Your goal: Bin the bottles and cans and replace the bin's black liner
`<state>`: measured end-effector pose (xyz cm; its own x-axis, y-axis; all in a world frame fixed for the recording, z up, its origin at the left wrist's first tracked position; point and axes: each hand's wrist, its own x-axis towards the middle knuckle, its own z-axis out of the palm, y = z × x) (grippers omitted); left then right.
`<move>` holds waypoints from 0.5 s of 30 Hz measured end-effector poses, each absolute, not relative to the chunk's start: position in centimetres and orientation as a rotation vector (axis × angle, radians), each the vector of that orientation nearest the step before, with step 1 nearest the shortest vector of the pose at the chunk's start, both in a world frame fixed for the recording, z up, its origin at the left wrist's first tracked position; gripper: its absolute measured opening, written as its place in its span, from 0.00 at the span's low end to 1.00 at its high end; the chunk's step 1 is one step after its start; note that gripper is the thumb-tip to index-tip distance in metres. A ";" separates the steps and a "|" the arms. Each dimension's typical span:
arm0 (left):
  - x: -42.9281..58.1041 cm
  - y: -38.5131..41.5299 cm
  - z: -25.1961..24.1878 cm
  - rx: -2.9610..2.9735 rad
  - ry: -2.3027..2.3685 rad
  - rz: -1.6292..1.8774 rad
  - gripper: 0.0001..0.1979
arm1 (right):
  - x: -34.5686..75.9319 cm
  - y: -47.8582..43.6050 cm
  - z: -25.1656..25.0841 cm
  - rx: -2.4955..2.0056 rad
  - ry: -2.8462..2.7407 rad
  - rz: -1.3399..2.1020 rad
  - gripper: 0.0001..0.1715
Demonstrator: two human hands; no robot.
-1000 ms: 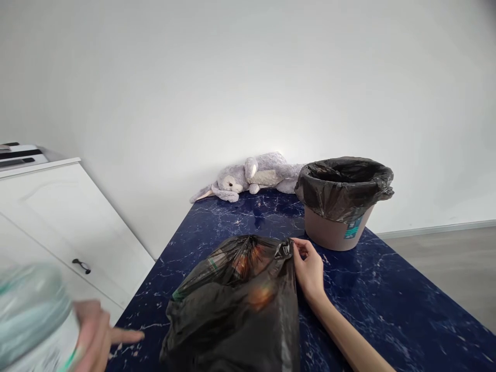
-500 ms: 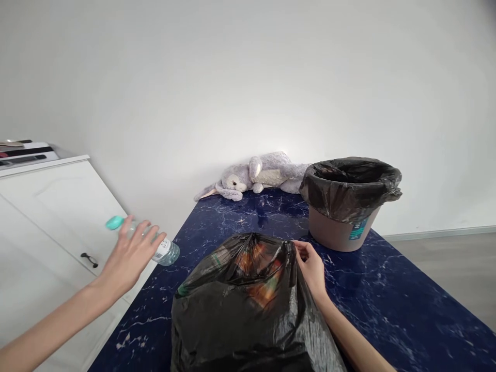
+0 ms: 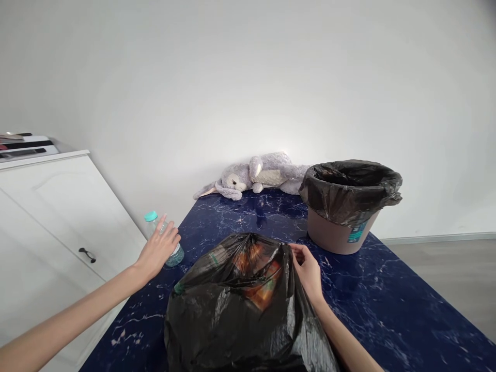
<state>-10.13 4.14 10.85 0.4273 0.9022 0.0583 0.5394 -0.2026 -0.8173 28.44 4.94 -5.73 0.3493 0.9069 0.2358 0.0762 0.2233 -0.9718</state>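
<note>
A full black rubbish bag [image 3: 240, 310] sits on the dark blue marbled table [image 3: 387, 305] right in front of me, its mouth open on coloured packaging. My right hand [image 3: 308, 271] pinches the bag's rim at its right side. My left hand [image 3: 158, 248] is wrapped round a clear plastic bottle [image 3: 170, 247] with a teal cap, which stands nearly upright at the table's left edge.
A brown bin [image 3: 341, 227] lined with a black bag stands at the back right of the table. A grey plush toy [image 3: 251, 178] lies against the wall. A white cabinet [image 3: 46, 217] stands to the left.
My left hand carried the bottle from close to the camera out over the table's left edge and turned it upright. The right hand stayed on the bag's rim.
</note>
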 end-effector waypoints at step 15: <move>-2.1 -5.9 15.9 -3.204 -1.679 0.192 0.13 | 28.4 5.0 -6.0 -1.212 -1.069 0.761 0.28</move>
